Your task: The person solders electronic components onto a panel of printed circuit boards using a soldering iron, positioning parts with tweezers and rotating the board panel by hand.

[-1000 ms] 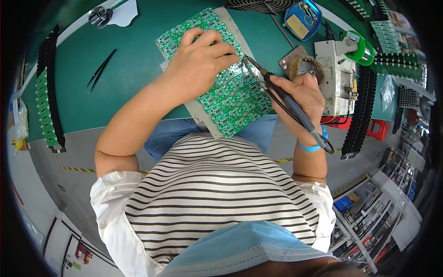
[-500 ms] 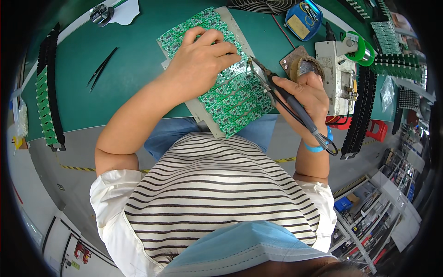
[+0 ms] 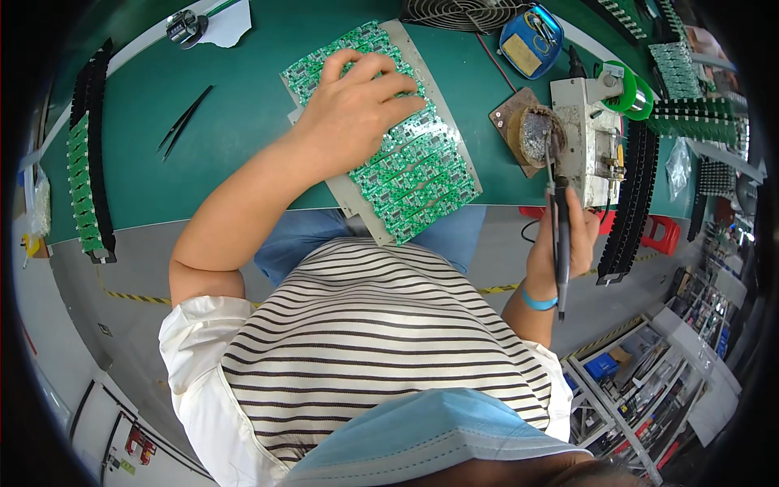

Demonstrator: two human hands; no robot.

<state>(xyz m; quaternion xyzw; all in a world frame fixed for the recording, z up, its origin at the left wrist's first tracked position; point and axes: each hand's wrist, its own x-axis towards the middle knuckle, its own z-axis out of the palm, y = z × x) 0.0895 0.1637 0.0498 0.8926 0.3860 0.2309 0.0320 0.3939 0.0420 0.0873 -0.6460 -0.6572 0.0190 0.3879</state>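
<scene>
A panel of green circuit boards (image 3: 430, 195) lies on a grey carrier plate (image 3: 357, 203), jutting past the bench's near edge. My left hand (image 3: 353, 105) rests on the panel's upper part, its bent fingers spread apart and their tips on the boards. To the right, my right hand (image 3: 568, 239) is closed around the handle of a soldering iron (image 3: 561, 243). The iron points away from me, with its tip at the mouth of a round brown tin (image 3: 516, 130). Whether the tip touches what is in the tin I cannot tell.
Black tweezers (image 3: 185, 122) lie left on the green bench (image 3: 235, 114). Right of the tin stand a pale metal stand (image 3: 572, 122) and a green solder spool (image 3: 631, 93). A fan (image 3: 466, 12) and blue container (image 3: 531, 40) sit behind. Black racks (image 3: 85, 162) flank the bench.
My right hand has drawn the soldering iron off the boards, right and toward me, swinging its tip over to the tin. My left hand stays almost where it was.
</scene>
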